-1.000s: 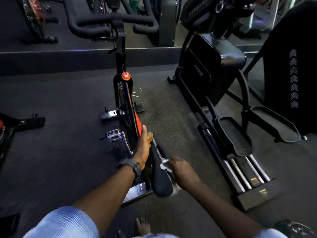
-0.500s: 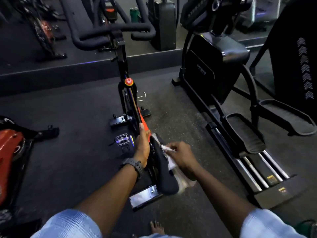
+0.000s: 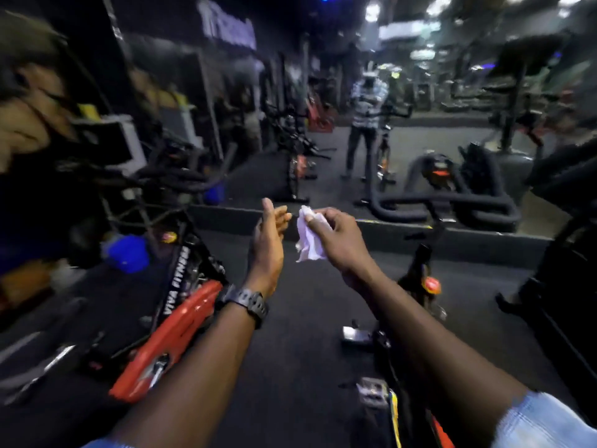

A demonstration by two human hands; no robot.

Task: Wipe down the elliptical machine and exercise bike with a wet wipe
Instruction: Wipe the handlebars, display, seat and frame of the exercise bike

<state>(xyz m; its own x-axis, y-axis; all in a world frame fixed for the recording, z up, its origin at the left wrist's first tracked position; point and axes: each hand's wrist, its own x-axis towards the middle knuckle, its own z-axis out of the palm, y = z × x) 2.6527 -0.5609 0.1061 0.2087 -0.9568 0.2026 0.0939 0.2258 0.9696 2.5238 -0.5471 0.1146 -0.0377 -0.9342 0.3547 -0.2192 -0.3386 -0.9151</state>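
My right hand (image 3: 336, 244) pinches a crumpled white wet wipe (image 3: 308, 237) in the air at chest height. Just left of it my left hand (image 3: 269, 244) is raised with straight fingers, empty, a dark watch on its wrist. Below my right arm stands the exercise bike (image 3: 420, 279), its black handlebars (image 3: 452, 205) ahead and a red knob on its frame. The elliptical machine (image 3: 568, 270) shows as a dark bulk at the right edge. Neither hand touches a machine. The picture is blurred by motion.
A second bike with a red guard (image 3: 174, 334) leans at the lower left. A wall mirror (image 3: 365, 124) ahead reflects a standing person and more bikes. A blue object (image 3: 127, 253) sits at the left. Dark rubber floor (image 3: 307, 334) lies between the machines.
Both hands have left the bike saddle and risen into the air. The view has swung up from the floor toward the mirror. The wipe stays in my right hand.
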